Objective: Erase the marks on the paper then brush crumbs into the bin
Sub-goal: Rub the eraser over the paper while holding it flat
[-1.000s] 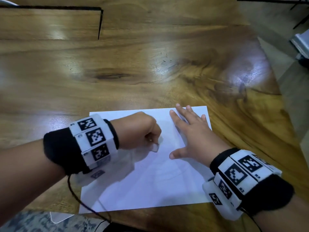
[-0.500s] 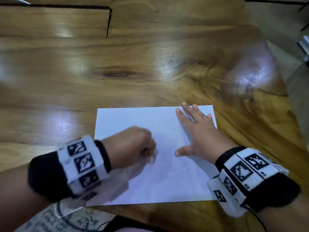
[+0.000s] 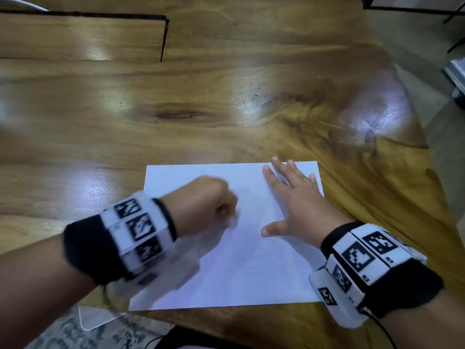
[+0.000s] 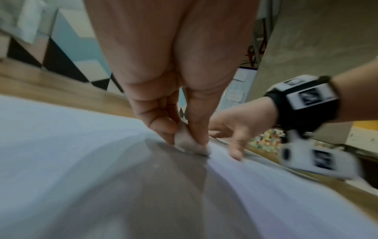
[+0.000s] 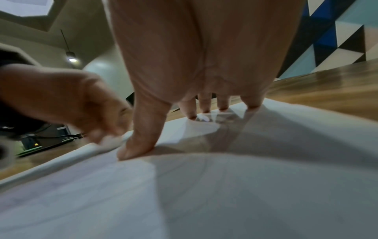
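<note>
A white sheet of paper (image 3: 241, 268) lies on the wooden table (image 3: 201, 96) near its front edge. My left hand (image 3: 208, 205) is curled over the sheet's middle and pinches a small pale eraser (image 4: 187, 143) between thumb and fingers, its lower end on the paper (image 4: 71, 145). It looks blurred in the head view. My right hand (image 3: 292, 202) lies flat with fingers spread on the paper's far right corner and holds the sheet down; the right wrist view shows its fingertips (image 5: 223, 108) and thumb pressed on the paper (image 5: 204, 194). No marks on the sheet are readable.
The table's right edge (image 3: 427, 157) curves away to the floor. A dark slot outlines a panel (image 3: 163, 39) in the tabletop at the back left. A clear plastic thing (image 3: 98, 318) shows below the front edge, over patterned flooring. No bin is in view.
The left hand with the eraser drew back toward me and then pushed forward again across the middle of the sheet. The right hand stayed flat on the far right corner.
</note>
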Action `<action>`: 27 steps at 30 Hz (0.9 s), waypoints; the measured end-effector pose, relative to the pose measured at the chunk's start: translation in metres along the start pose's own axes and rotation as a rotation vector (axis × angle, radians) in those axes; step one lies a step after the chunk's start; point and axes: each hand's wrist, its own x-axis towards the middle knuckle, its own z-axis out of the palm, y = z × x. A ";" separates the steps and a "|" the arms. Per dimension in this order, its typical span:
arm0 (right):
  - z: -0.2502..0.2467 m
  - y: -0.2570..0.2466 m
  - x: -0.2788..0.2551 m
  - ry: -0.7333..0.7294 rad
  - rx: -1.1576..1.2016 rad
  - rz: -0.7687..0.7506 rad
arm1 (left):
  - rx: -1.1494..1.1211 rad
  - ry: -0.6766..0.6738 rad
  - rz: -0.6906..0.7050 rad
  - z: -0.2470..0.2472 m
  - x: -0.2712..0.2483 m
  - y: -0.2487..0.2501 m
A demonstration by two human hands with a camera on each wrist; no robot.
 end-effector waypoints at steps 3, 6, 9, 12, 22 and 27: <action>0.000 0.000 0.000 0.004 0.001 0.002 | 0.011 0.126 -0.119 -0.010 0.030 0.002; 0.000 0.000 0.000 0.001 0.002 0.004 | -0.015 0.130 -0.060 0.007 0.008 0.004; -0.001 -0.001 -0.001 -0.006 0.000 0.006 | -0.036 0.031 -0.004 0.027 -0.034 0.008; -0.002 -0.002 -0.002 -0.016 -0.009 0.014 | 0.070 -0.078 0.092 0.034 -0.051 0.002; -0.003 -0.003 -0.003 -0.034 -0.061 0.026 | -0.036 0.014 0.019 0.017 -0.025 0.009; -0.003 -0.004 -0.004 -0.039 -0.062 0.029 | -0.023 -0.049 0.044 0.038 -0.058 -0.001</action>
